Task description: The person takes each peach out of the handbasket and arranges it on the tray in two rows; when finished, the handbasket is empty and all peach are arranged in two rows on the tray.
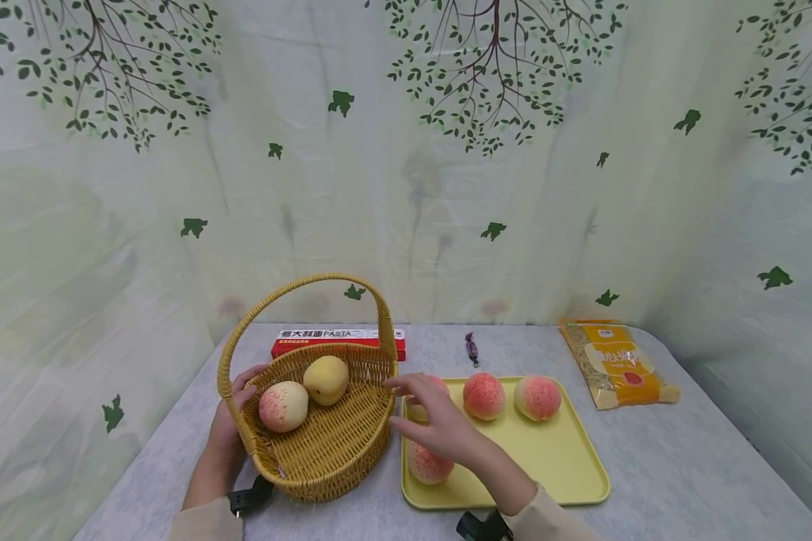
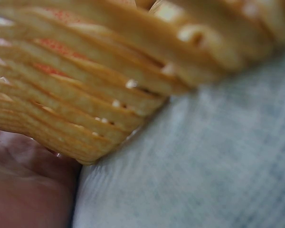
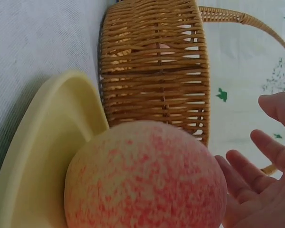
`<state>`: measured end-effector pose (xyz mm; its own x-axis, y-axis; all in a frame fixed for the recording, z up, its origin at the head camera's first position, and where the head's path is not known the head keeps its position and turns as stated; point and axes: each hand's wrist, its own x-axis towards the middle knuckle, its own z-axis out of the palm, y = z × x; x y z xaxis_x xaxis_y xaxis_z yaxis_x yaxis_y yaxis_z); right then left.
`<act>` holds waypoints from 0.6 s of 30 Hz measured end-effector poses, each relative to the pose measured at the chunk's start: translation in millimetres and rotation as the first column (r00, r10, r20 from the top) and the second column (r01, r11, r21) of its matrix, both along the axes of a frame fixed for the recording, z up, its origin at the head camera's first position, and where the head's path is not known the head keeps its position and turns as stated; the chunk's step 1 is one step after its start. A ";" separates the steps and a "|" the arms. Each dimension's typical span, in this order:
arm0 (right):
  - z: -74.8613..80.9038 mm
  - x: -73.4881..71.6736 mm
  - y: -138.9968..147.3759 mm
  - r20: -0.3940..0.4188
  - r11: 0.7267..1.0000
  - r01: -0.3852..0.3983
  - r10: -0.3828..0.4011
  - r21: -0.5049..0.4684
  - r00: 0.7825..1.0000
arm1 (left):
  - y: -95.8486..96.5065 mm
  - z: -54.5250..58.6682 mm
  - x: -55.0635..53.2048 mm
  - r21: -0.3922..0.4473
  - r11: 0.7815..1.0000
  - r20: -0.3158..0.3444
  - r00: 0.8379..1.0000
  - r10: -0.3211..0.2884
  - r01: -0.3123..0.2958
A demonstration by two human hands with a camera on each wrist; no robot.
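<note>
A wicker basket (image 1: 338, 458) with a tall hoop handle stands on the table, holding a pale peach with red speckles (image 1: 283, 406) and a yellow fruit (image 1: 326, 380). At its left side my left hand (image 1: 233, 413) grips the rim, fingers over the edge near the handle's base. My right hand (image 1: 440, 421) hovers between the basket and a yellow tray (image 1: 528, 469), its fingers spread and nothing in them. Its fingertips overlap the basket's right rim in the head view. Below it a peach (image 3: 147, 180) sits on the tray; another behind is partly hidden by the hand.
Two more peaches, one red (image 1: 483, 396) and one pinkish (image 1: 537, 398), lie along the tray's back. Behind the basket is a red and white pasta box (image 1: 338, 340). A small purple wrapped candy (image 1: 471, 349) and an orange food bag (image 1: 619, 364) lie further back.
</note>
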<state>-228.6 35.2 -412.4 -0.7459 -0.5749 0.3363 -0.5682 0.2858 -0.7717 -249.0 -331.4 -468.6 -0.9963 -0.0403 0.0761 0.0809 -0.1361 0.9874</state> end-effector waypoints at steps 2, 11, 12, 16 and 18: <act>-0.8 -0.7 -3.5 0.017 1.000 -0.007 0.007 -0.009 1.000 | -0.1 0.4 0.9 0.010 1.000 -0.020 1.000 -0.010 0.010; 4.5 -3.3 -19.1 0.055 0.999 0.025 -0.026 0.032 0.998 | 0.1 1.8 1.6 0.022 1.000 -0.034 0.999 -0.016 0.017; 5.4 -3.8 -20.3 0.061 0.999 0.034 -0.036 0.032 0.998 | 0.3 2.0 1.4 0.021 1.000 -0.033 0.999 -0.016 0.016; 8.2 -6.1 -24.2 0.092 0.997 0.077 -0.078 0.012 0.993 | 0.8 1.8 0.6 0.039 0.999 -0.040 0.999 -0.028 0.030; 8.7 -7.6 -26.0 0.098 0.997 0.080 -0.079 -0.010 0.992 | 1.2 1.3 1.0 0.050 0.998 -0.044 0.998 -0.033 0.035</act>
